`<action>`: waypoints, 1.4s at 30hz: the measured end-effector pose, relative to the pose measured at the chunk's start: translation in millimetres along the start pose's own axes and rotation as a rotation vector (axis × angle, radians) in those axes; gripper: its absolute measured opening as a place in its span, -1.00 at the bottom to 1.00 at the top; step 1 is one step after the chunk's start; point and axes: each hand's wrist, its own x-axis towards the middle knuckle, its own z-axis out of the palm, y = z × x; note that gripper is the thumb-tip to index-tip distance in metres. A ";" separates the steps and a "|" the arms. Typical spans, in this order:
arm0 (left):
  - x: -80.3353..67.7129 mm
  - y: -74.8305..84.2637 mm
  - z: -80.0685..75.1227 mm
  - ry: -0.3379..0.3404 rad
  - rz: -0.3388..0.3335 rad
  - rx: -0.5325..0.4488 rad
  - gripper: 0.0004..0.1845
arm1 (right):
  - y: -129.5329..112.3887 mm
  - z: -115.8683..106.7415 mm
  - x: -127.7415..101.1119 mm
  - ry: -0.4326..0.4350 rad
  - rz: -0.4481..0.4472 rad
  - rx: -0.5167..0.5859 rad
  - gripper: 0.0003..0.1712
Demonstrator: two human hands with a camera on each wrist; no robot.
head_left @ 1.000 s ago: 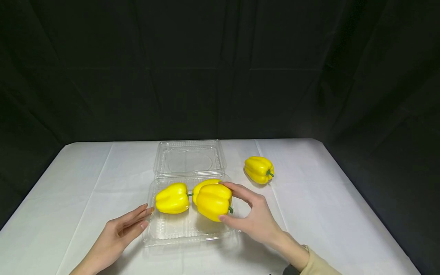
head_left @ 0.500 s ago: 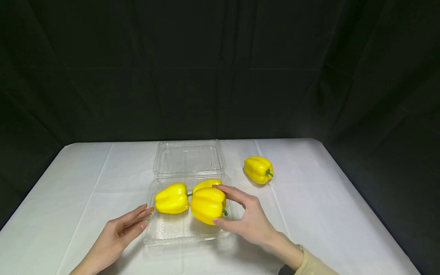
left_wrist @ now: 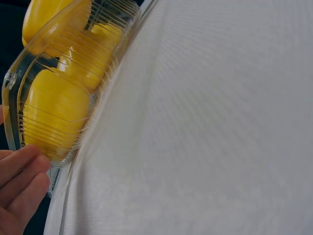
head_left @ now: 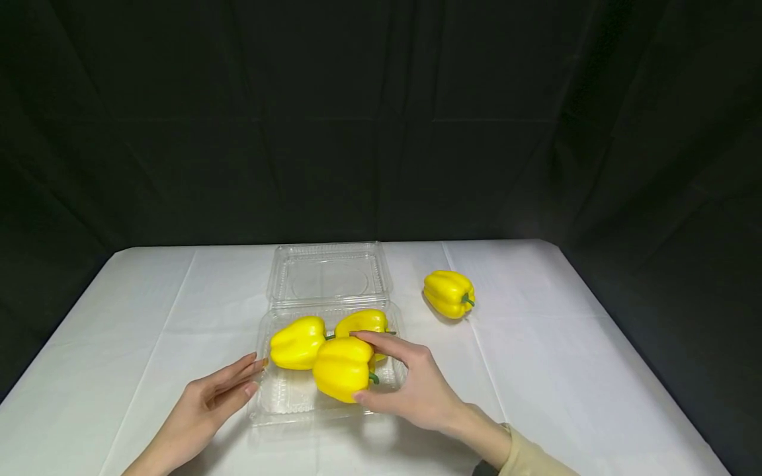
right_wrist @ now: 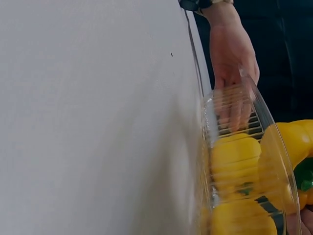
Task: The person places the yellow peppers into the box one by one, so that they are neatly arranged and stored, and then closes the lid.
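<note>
A: Item one, far left?
B: Left hand (head_left: pixel 208 400), fingers straight and together, holding nothing; fingertips touch the left wall of the clear clamshell tray (head_left: pixel 280 404) at its 9 o'clock side. The left wrist view shows the same fingertips (left_wrist: pixel 22 171) against the ribbed wall.

A: In the tray?
B: Left pepper (head_left: pixel 297 342), yellow, lying on its side, stem toward 3 o'clock. Rear pepper (head_left: pixel 363 322) at the tray's 1 o'clock, partly hidden.

A: The held item?
B: Front pepper (head_left: pixel 342 369), glossy yellow, lobed, with a short green stem pointing toward 4 o'clock. It sits at 9 o'clock from the right hand (head_left: pixel 417 390), over the tray's middle and touching the left pepper. Whether it rests on the tray floor cannot be told.

A: Right hand's condition?
B: Gripping the front pepper, fingers curled over its top, thumb beneath near the stem.

A: Remainder?
B: Open lid (head_left: pixel 326 274) lying flat at the tray's 12 o'clock. Loose pepper (head_left: pixel 449 293) on the white bench (head_left: pixel 565 344), well apart at 2 o'clock.
</note>
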 end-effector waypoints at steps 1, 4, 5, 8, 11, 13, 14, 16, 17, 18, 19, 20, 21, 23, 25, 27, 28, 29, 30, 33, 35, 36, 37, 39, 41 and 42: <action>0.1 0.1 0.0 0.000 -0.003 0.001 -0.43 | 0.0 0.9 0.2 -0.005 0.001 0.001 -0.18; 0.6 0.3 -0.1 0.000 -0.008 0.004 -0.42 | -0.4 3.4 0.9 -0.016 0.009 0.001 -0.18; 0.6 0.4 -0.1 0.000 -0.010 0.004 -0.42 | -0.6 4.1 1.2 -0.020 0.013 0.001 -0.18; 0.6 0.5 -0.3 0.000 -0.011 -0.002 -0.42 | -1.3 5.7 1.9 -0.029 0.018 0.006 -0.19; 0.5 0.3 -0.2 -0.001 -0.013 -0.007 -0.42 | -2.7 6.9 2.9 -0.041 0.018 0.011 -0.20; 0.6 0.2 -0.3 -0.002 -0.016 -0.006 -0.42 | -4.0 7.7 3.7 -0.049 0.020 0.011 -0.20; 0.6 0.2 -0.2 -0.003 -0.020 -0.006 -0.42 | -4.5 8.1 4.0 -0.054 0.019 0.009 -0.21; 0.6 0.1 -0.2 -0.004 -0.027 -0.005 -0.41 | -5.6 9.0 4.5 -0.065 0.025 0.011 -0.21; 0.7 0.0 -0.2 -0.005 -0.029 -0.003 -0.41 | -6.0 9.5 4.8 -0.072 0.028 0.010 -0.21; 0.5 0.0 -0.1 -0.005 -0.032 -0.004 -0.41 | -6.3 10.1 5.1 -0.078 0.032 0.008 -0.21; 0.4 0.0 -0.1 -0.006 -0.032 -0.005 -0.41 | -6.4 10.6 5.3 -0.083 0.035 0.008 -0.20; 0.4 -0.1 -0.1 -0.006 -0.031 -0.005 -0.41 | -6.2 11.3 5.6 -0.086 0.034 0.004 -0.20; 0.4 -0.2 -0.1 -0.006 -0.029 -0.004 -0.41 | -6.0 11.9 6.1 -0.089 0.035 0.003 -0.20; 0.5 -0.3 -0.1 -0.007 -0.024 -0.004 -0.41 | -4.9 13.4 7.2 -0.092 0.022 -0.004 -0.21; 0.6 -0.2 -0.2 -0.006 -0.020 -0.005 -0.41 | -3.9 14.9 8.5 -0.095 0.010 -0.007 -0.22; 0.8 0.1 -0.2 -0.004 -0.019 -0.003 -0.41 | -3.2 16.4 10.1 -0.099 -0.006 -0.010 -0.22; 0.9 0.2 -0.2 -0.004 -0.021 -0.004 -0.41 | -2.9 17.2 10.8 -0.102 -0.013 -0.012 -0.23; 0.9 0.4 -0.1 -0.004 -0.023 -0.004 -0.41 | -2.9 18.0 11.6 -0.106 -0.018 -0.014 -0.23; 1.0 0.6 -0.1 -0.004 -0.025 -0.005 -0.41 | -2.9 18.8 12.5 -0.110 -0.020 -0.014 -0.22; 1.0 1.0 0.0 -0.005 -0.031 -0.006 -0.40 | -3.4 21.3 15.0 -0.124 -0.023 -0.015 -0.22; 0.6 1.2 0.0 -0.004 -0.033 -0.004 -0.41 | -4.4 22.9 16.5 -0.136 -0.008 -0.014 -0.22; 0.7 1.4 0.0 -0.003 -0.036 0.001 -0.41 | -5.2 23.5 17.2 -0.144 0.007 -0.013 -0.21; 0.5 1.6 0.0 -0.001 -0.037 0.005 -0.41 | -5.7 24.0 17.8 -0.152 0.017 -0.012 -0.21; 0.3 1.9 0.0 0.002 -0.036 0.016 -0.41 | -7.1 24.7 19.1 -0.170 0.044 -0.015 -0.21; 0.3 2.0 -0.1 0.004 -0.034 0.024 -0.42 | -7.4 25.2 19.9 -0.186 0.068 -0.021 -0.21; 0.2 2.0 -0.1 0.004 -0.032 0.024 -0.42 | -7.0 25.4 20.1 -0.193 0.078 -0.025 -0.20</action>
